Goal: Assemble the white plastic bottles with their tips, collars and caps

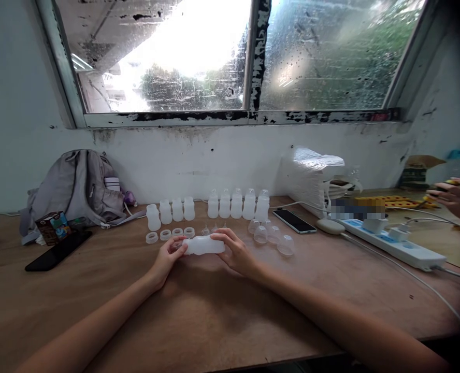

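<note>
Both my hands hold a frosted white baby bottle [203, 245] sideways above the table. My left hand [167, 259] grips its left end, where a clear collar or ring partly shows between the fingers. My right hand [235, 252] is wrapped round the other end. Just behind lie several screw rings [165, 235] in a row and a few clear nipples [205, 230]. Open bottles [154, 217] stand upright at the back left. Several capped bottles [236, 203] stand in a row to their right. Clear dome caps [285, 245] lie beyond my right hand.
A grey backpack [78, 189], a small carton [54, 228] and a black phone [59, 252] are on the left. Another phone [294, 221], a power strip [393, 244] with cables and a white bag [307, 178] lie right. Another person's hand [457, 199] shows at far right.
</note>
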A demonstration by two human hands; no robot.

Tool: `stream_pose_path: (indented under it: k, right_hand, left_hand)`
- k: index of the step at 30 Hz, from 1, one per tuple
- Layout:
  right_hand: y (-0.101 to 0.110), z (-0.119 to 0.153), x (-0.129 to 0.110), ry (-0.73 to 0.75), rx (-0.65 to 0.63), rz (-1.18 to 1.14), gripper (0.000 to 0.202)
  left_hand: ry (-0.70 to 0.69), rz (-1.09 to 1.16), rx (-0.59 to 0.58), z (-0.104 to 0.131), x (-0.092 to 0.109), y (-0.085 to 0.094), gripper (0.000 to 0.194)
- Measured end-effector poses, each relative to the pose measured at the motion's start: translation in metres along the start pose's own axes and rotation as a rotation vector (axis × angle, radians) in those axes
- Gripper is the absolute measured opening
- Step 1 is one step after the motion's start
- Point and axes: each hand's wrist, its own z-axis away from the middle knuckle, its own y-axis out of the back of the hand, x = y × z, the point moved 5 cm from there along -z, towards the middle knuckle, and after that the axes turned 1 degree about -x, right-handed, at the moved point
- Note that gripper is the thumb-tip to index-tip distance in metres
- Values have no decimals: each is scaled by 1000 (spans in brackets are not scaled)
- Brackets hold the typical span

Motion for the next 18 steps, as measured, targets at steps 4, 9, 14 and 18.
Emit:
stream_pose_path:
  k: [4,9,14,18]
  right_hand:
    - [-4,4,10,-224,-64,-148,39]
    - [-18,10,24,-550,-153,-684,34]
    - [-17,9,23,-548,-128,-791,39]
    - [-15,7,20,-480,-126,-751,48]
  left_hand:
    - [-130,-127,-40,1,10,2,49]
    - [-274,-243,-84,2,21,-1,38]
    - [-179,-163,-79,-2,17,4,41]
    - [-81,-128,-89,0,14,5,40]
